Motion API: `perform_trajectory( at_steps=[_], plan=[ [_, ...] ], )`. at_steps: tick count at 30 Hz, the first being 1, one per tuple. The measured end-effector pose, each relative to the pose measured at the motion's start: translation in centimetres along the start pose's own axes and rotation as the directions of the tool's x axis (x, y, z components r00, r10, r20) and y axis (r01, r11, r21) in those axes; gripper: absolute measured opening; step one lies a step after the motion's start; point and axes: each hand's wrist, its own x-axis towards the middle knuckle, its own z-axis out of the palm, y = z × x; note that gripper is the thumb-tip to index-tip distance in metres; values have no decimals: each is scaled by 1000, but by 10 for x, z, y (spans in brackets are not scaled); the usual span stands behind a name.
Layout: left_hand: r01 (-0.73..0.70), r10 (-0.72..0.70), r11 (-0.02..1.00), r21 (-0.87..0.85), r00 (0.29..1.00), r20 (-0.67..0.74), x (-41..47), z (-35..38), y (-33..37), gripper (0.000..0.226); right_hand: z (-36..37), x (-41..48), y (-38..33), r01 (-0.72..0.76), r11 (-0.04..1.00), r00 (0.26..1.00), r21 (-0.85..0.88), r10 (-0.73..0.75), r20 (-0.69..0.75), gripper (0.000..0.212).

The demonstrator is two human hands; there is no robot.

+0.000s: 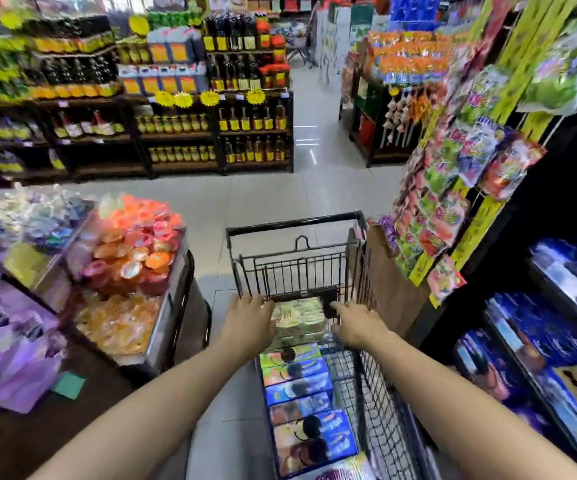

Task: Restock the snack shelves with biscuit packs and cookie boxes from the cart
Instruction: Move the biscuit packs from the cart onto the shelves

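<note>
Supermarket floor tiles [263,202] surround a black wire cart [294,225] lined with blue cookie boxes [301,389]. Arms outstretched, left hand [250,313] and right hand [356,323] clasp its inner rail.

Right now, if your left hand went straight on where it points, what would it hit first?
The wire panel across the cart, just past the left hand; its fingers look curled over that panel's lower rail, though the frame is blurred.
</note>
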Motion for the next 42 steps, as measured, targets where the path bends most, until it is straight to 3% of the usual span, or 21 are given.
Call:
perform_trajectory(
  at_steps=[9, 21, 29, 33, 36, 38, 40, 42],
  plan=[
    [-93, 114, 990, -106, 970, 216, 101, 117, -34, 43, 67, 129, -9, -121, 985, 976, 123, 96, 193, 62],
    [-262, 288, 957, -124, 906, 309, 180, 254, -65, 61, 159, 261, 16, -428, 836, 874, 343, 286, 393, 100],
    [-247, 276, 957, -150, 935, 223, 177, 276, -58, 51, 205, 306, 39, -604, 445, 797, 661, 308, 520, 115],
    [-234, 261, 960, -153, 946, 191, 177, 278, -57, 49, 225, 310, 48, -646, 214, 739, 732, 413, 532, 116],
    [-233, 259, 959, -161, 951, 167, 177, 281, -57, 49, 238, 306, 45, -672, -40, 674, 739, 380, 634, 137],
    [-236, 263, 957, -168, 950, 168, 178, 283, -58, 49, 244, 305, 41, -610, -236, 648, 756, 401, 648, 147],
    [-241, 270, 954, -176, 949, 165, 178, 284, -58, 49, 249, 305, 37, -482, -410, 624, 774, 459, 632, 135],
    [-247, 274, 951, -185, 952, 137, 178, 285, -58, 48, 252, 303, 29, -375, -537, 627, 756, 454, 633, 106]
  ],
)
